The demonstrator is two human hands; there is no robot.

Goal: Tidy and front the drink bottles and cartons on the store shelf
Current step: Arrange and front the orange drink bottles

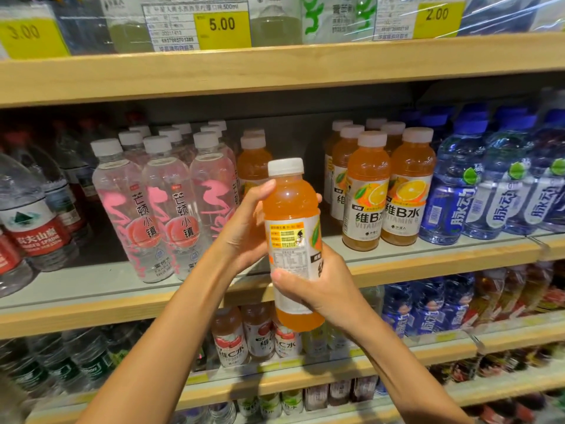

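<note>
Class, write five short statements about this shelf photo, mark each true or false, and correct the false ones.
1. Both the left hand and the right hand hold the orange plastic drink bottle with a white cap. True.
2. Its front label faces the camera. False: the fine-print back panel does.
3. The clear pink-printed bottles stand left of the shelved orange bottles. True.
4. The blue bottles stand at the shelf's left end. False: they stand right of the orange ones.
5. A yellow price tag reads 5.00. True.

left grip and right grip bare; forearms slender, unsleeved.
</note>
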